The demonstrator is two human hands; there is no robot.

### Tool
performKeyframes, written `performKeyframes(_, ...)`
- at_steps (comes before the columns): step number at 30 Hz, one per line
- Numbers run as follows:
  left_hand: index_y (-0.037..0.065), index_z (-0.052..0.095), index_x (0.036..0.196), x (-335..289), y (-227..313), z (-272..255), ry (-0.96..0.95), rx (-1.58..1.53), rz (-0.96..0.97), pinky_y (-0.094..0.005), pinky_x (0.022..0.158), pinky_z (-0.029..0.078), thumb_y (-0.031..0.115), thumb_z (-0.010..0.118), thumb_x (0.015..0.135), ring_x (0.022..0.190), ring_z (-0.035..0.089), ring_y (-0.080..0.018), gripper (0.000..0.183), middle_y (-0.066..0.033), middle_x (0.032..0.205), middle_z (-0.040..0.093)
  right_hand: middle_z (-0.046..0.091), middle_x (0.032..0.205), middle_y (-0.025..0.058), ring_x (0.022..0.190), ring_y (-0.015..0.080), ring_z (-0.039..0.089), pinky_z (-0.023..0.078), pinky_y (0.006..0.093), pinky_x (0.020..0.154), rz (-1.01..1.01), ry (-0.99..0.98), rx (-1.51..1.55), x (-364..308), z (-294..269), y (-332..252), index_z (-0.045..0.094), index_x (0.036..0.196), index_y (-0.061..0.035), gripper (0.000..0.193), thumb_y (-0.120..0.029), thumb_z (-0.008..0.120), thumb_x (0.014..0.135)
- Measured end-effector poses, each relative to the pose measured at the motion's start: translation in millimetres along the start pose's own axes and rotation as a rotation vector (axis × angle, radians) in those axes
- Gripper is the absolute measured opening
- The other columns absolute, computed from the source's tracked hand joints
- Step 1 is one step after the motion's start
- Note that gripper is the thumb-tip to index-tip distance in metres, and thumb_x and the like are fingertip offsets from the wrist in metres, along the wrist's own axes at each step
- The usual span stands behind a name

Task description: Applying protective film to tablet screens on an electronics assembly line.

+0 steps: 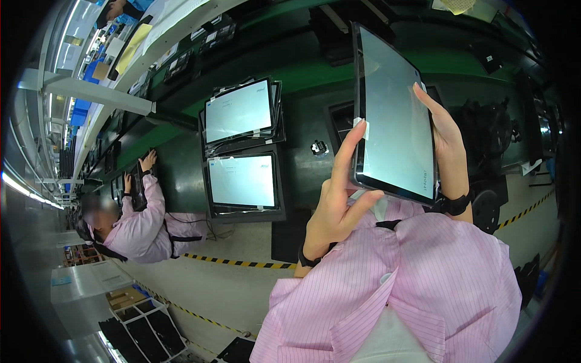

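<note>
Between my two hands a tablet (pixel 396 115) with a lit, pale screen is held up, tilted on its long side above the bench. My left hand (pixel 340 199) grips its left edge near the lower corner, fingers along the side and thumb at the bottom edge. Around the right edge my right hand (pixel 445 130) is wrapped, its thumb resting on the edge of the screen; its other fingers are hidden behind. Small white tabs stick out at both edges of the tablet. Black bands circle both wrists.
Left of me, one lit tablet (pixel 242 181) lies in a black tray, and another lit tablet (pixel 239 112) tops a stack behind it. A small black-and-white part (pixel 319 147) sits on the dark green bench (pixel 299 115). A co-worker (pixel 136 209) in pink works farther left.
</note>
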State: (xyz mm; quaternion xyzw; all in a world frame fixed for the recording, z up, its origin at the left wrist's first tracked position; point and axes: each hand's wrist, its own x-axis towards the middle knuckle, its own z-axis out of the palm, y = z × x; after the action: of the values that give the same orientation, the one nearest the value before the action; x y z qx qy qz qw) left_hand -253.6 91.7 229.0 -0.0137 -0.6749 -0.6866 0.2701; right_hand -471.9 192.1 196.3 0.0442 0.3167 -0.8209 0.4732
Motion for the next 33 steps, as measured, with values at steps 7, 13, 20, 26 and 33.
performKeyframes(7, -0.005, 0.011, 0.140, -4.1, -1.6, -0.4, -0.017, 0.006, 0.014, -0.0358, 0.100, 0.035, 0.010, 0.060, 0.083, 0.132, 0.029, -0.0295, 0.076, -0.0222, 0.147, 0.015, 0.063, 0.102, 0.0119, 0.085, 0.0195, 0.065, 0.056, 0.0301, 0.073, 0.014, -0.049, -0.010, 3.7, -5.3, -1.8, 0.055, 0.108, 0.0037, 0.026, -0.015, 0.055, 0.090)
performKeyframes(13, -0.004, 0.014, 0.139, -6.0, 10.9, -3.8, -0.062, 0.070, 0.036, -0.0323, 0.104, 0.027, 0.008, 0.055, 0.083, 0.129, 0.036, -0.0259, 0.071, -0.0209, 0.143, 0.028, 0.063, 0.093, 0.0033, 0.086, 0.0090, 0.061, 0.047, 0.0158, 0.076, -0.225, 0.229, 0.060, -13.0, 19.0, -5.5, 0.059, 0.093, -0.0011, 0.016, -0.006, 0.067, 0.081)
performKeyframes(20, 0.003, 0.025, 0.131, -26.3, 3.5, -17.7, 0.021, -0.551, -0.347, -0.0184, 0.058, 0.024, 0.017, 0.047, 0.088, 0.064, 0.033, -0.0026, 0.051, -0.0024, 0.091, 0.053, 0.061, 0.096, 0.0006, 0.089, 0.0060, 0.057, 0.044, 0.0174, 0.078, -0.327, 0.007, -0.187, -22.1, 27.3, -17.3, 0.059, 0.100, -0.0031, 0.017, -0.009, 0.063, 0.084)
performKeyframes(26, -0.002, 0.024, 0.129, -40.2, 7.6, -8.7, 0.003, -0.652, -0.172, -0.0234, 0.080, 0.037, 0.005, 0.040, 0.090, 0.089, 0.051, -0.0108, 0.043, -0.0138, 0.105, 0.055, 0.061, 0.099, 0.0007, 0.091, 0.0058, 0.055, 0.041, 0.0180, 0.082, -0.376, 0.023, -0.293, -34.0, 34.7, -18.1, 0.058, 0.104, -0.0024, 0.020, -0.009, 0.061, 0.085)
performKeyframes(33, -0.002, 0.025, 0.128, -48.7, 0.6, -5.2, -0.010, -0.881, -0.095, -0.0249, 0.087, 0.036, -0.001, 0.034, 0.087, 0.096, 0.051, -0.0128, 0.042, -0.0160, 0.111, 0.053, 0.059, 0.104, 0.0024, 0.096, 0.0070, 0.055, 0.040, 0.0191, 0.087, -0.433, -0.036, -0.317, -39.2, 40.9, -16.7, 0.054, 0.112, 0.0005, 0.028, -0.009, 0.060, 0.086)
